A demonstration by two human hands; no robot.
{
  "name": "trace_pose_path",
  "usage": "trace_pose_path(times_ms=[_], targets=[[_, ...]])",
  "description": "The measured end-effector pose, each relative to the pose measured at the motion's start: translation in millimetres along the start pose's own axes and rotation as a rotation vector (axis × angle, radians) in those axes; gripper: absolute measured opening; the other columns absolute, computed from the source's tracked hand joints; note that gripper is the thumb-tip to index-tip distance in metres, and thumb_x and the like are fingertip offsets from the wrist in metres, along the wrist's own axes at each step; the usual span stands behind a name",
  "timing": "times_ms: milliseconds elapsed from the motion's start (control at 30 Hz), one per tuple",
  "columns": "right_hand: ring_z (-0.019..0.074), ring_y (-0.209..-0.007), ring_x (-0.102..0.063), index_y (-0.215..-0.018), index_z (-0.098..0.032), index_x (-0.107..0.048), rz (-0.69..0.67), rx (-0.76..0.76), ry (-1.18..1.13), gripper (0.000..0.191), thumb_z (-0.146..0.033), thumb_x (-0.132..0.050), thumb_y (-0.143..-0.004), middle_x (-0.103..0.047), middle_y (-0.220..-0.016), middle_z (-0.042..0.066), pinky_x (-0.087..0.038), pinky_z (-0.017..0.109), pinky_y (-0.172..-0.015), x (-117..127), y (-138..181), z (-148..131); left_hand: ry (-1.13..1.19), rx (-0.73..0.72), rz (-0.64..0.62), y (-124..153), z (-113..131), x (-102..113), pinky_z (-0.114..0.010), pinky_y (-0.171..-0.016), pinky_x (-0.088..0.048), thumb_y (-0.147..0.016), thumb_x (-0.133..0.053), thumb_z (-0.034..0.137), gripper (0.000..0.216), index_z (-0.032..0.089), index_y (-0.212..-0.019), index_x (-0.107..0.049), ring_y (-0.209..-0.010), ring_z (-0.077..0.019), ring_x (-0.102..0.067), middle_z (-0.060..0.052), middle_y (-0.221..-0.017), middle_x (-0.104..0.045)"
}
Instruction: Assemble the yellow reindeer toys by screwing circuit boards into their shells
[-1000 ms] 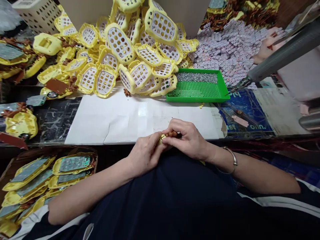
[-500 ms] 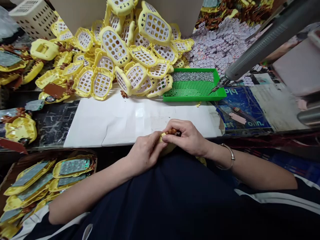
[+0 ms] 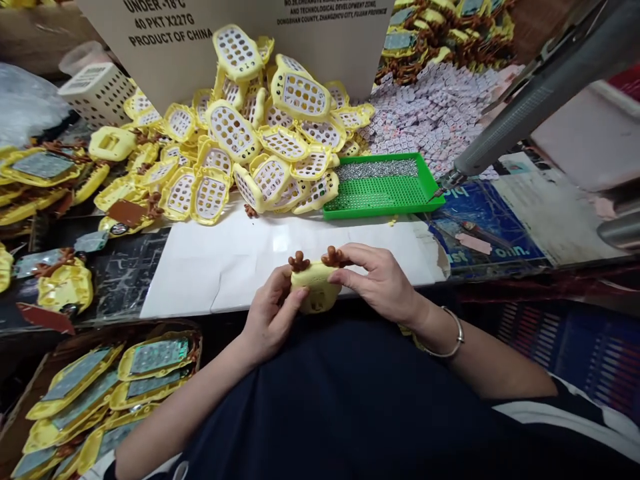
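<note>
Between my hands is a yellow plastic toy shell with two brown antlers standing up from its far edge. My left hand grips its left side, thumb on the near face. On the right side my right hand closes around the shell, with fingers and thumb at the base of the right antler. The left antler sticks up free of my fingers. The shell is held just over the near edge of the white sheet, and its lower part is close to my dark shirt.
Behind the sheet lies a heap of yellow shells with white grid panels. A green tray holds small metal screws. An electric screwdriver hangs at the right, tip by the tray. A box of shells with circuit boards stands lower left.
The shell has come up and turned into view, showing both antlers. My hands have moved apart to its two sides. The camera view has tilted up a little.
</note>
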State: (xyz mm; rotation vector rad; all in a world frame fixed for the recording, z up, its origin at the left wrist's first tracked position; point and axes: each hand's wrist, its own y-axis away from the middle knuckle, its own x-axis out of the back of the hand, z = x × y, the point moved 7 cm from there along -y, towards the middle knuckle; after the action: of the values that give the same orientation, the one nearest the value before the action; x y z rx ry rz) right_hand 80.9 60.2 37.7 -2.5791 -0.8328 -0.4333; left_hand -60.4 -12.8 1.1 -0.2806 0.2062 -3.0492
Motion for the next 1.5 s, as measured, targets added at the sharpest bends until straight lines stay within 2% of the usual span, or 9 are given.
trace_pose_path(times_ms=[200,400,533,800,933,1033,1200,1333,1500], targets=[[0.0136,-0.068,-0.057,-0.076,-0.014,-0.059,0.097,0.271,0.28,0.027,-0.031,-0.051,-0.094,-0.062,-0.072,0.005,-0.047,0.026,-0.064,-11.4,3.5,-18.2,0.1,-0.04,0.028,-0.2,2.9,-5.9,-0.026,-0.082,-0.053,-0.086,-0.063,0.027,0.021,0.02,-0.106,-0.06,-0.093,-0.0164,-0.067,-0.005,-0.104,-0.069],[0.0116,-0.071,-0.061,-0.089,-0.012,-0.065,0.042,0.223,0.135,0.026,-0.038,-0.062,-0.088,-0.066,-0.078,0.004,-0.05,0.024,-0.066,-12.2,-5.9,-15.7,0.337,0.053,0.158,1.5,-16.3,-2.3,-0.027,-0.085,-0.054,-0.082,-0.07,0.035,0.024,0.024,-0.103,-0.064,-0.097,-0.0165,-0.066,-0.004,-0.103,-0.068],[0.0149,-0.079,-0.063,-0.098,-0.01,-0.066,0.126,0.284,0.204,0.037,-0.045,-0.062,-0.085,-0.068,-0.085,0.008,-0.053,0.028,-0.073,-10.9,-2.1,-20.1,0.517,0.025,0.269,-0.6,-30.4,4.6,-0.026,-0.091,-0.052,-0.073,-0.079,0.037,0.027,0.032,-0.095,-0.064,-0.104,-0.0138,-0.062,0.002,-0.105,-0.065],[0.0184,-0.079,-0.06,-0.097,-0.007,-0.066,0.136,0.416,0.402,0.027,-0.032,-0.057,-0.091,-0.067,-0.083,0.01,-0.054,0.032,-0.073,-17.1,6.0,-32.7,0.46,0.099,0.203,-4.9,-31.8,10.6,-0.027,-0.078,-0.056,-0.061,-0.086,0.036,0.033,0.024,-0.087,-0.07,-0.086,-0.0157,-0.065,-0.002,-0.091,-0.068],[0.0194,-0.083,-0.06,-0.106,-0.007,-0.064,0.115,0.464,0.432,0.026,-0.026,-0.051,-0.094,-0.069,-0.091,0.012,-0.054,0.033,-0.077,-23.5,7.0,-34.2,0.487,0.12,0.271,-2.5,-31.4,11.6,-0.024,-0.076,-0.055,-0.06,-0.087,0.035,0.027,0.025,-0.08,-0.073,-0.082,-0.0135,-0.066,0.0,-0.084,-0.069],[0.018,-0.076,-0.058,-0.102,-0.007,-0.064,0.147,0.496,0.393,0.023,-0.022,-0.048,-0.094,-0.067,-0.083,0.011,-0.053,0.031,-0.072,-24.9,5.4,-34.3,0.488,0.091,0.313,-0.3,-27.0,9.8,-0.022,-0.081,-0.054,-0.062,-0.086,0.032,0.023,0.027,-0.081,-0.075,-0.088,-0.0127,-0.066,0.001,-0.086,-0.071],[0.0136,-0.066,-0.054,-0.091,-0.008,-0.067,0.157,0.462,0.302,0.021,-0.023,-0.053,-0.093,-0.062,-0.072,0.005,-0.05,0.026,-0.063,-25.2,-2.6,-30.9,0.516,0.106,0.324,1.4,-24.4,8.7,-0.018,-0.081,-0.052,-0.065,-0.085,0.032,0.021,0.028,-0.084,-0.076,-0.086,-0.0097,-0.067,0.002,-0.093,-0.074],[0.0138,-0.076,-0.061,-0.103,-0.01,-0.066,0.077,0.358,0.257,0.029,-0.035,-0.055,-0.093,-0.066,-0.083,0.007,-0.052,0.026,-0.069,-27.1,-5.6,-20.9,0.566,0.129,0.386,3.8,-25.3,15.1,-0.017,-0.079,-0.052,-0.062,-0.087,0.033,0.022,0.03,-0.08,-0.074,-0.084,-0.0083,-0.066,0.005,-0.091,-0.072],[0.0149,-0.076,-0.061,-0.099,-0.011,-0.064,0.056,0.27,0.286,0.034,-0.043,-0.054,-0.092,-0.067,-0.084,0.008,-0.051,0.027,-0.069,-21.5,2.8,-11.6,0.586,0.196,0.396,8.2,-28.1,23.1,-0.025,-0.081,-0.054,-0.06,-0.087,0.034,0.027,0.028,-0.081,-0.072,-0.094,-0.0149,-0.065,0.001,-0.101,-0.071]])
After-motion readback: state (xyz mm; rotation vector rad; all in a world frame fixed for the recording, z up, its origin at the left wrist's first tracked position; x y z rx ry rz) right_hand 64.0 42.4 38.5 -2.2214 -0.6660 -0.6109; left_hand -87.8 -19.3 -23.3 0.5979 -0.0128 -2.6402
